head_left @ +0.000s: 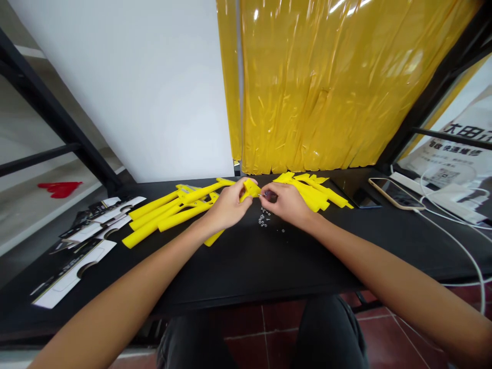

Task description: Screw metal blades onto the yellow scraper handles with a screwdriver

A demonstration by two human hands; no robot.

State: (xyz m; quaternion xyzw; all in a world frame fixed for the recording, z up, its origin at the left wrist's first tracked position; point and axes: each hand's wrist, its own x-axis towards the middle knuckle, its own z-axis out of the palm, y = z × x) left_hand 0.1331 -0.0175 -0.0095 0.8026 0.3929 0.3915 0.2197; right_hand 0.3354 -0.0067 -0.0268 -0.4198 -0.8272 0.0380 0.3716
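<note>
Yellow plastic part (250, 188): gripped at the desk's middle by the nearly closed left hand (228, 205) | small dark item (268, 195): pinched just beside it by the right hand (286, 203), fingers nearly closed | small metal fasteners (263, 220): scattered below on the black desk (238, 271) | yellow pieces (165, 212): piled on both sides

Forearms (126, 302) angled inward, left hand (226, 206) and right hand (287, 205) nearly touching, fingers (246, 188) curled.

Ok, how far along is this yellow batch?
The left pile of yellow bars looks done, with metal fittings showing. In hand: the left hand holds a yellow piece against a small item in the right hand. Remaining: the right pile and loose hardware.
</note>
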